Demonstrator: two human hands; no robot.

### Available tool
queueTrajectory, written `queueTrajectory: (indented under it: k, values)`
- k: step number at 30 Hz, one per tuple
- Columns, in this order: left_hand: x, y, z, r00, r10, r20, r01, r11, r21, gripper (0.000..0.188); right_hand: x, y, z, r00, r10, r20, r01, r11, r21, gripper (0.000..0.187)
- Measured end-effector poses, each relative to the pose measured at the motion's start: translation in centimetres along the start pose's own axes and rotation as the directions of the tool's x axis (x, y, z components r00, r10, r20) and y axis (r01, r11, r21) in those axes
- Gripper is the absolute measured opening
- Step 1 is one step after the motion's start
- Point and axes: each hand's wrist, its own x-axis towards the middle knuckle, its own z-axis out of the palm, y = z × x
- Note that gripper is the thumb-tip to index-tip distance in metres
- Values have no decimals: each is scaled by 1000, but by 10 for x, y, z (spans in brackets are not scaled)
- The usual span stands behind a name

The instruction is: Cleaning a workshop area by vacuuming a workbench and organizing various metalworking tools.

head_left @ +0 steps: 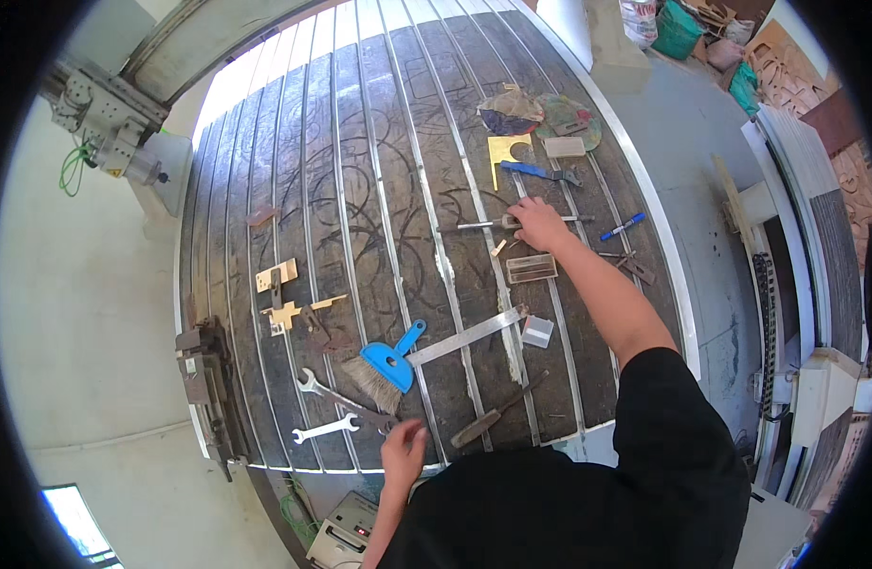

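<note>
My right hand [538,226] reaches over the slotted work table and is closed on a long thin metal tool [476,226] with a slim shaft at each side. Close below it lie a small wood chip [498,248] and a clear slotted box [532,269]. At the table's front edge, my left hand [403,453] has its fingers curled; whatever they hold, if anything, is hidden. Just beyond its fingertips is the end of a large open-ended wrench [346,402], with a smaller bright wrench [325,430] beside it. A blue brush [390,364] lies farther up.
A metal ruler [464,337], a wooden-handled tool [477,430] and a small grey-white box [537,331] lie near me. Toward the right are a blue marker [623,227], a blue-handled tool [529,171] and a yellow plate [509,154]. Yellow pieces [282,315] and clamps lie left; a machine head [109,119] stands beyond.
</note>
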Motion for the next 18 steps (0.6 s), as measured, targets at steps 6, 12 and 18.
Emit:
queueTrajectory:
  k: [6,12,18]
  values:
    - [135,84,76,796,446,410,-534,836,128,38,-5,27,10,999,-25,-40,26,999,28,47]
    - [219,138,163,664,544,514,-690,710,139,54,-75,49,4,950,136,-281,-52,956,288,42]
    - [248,110,187,664,541,517,-731,616,294,51,-184,52,3,833,439,-337,-291,866,407,44]
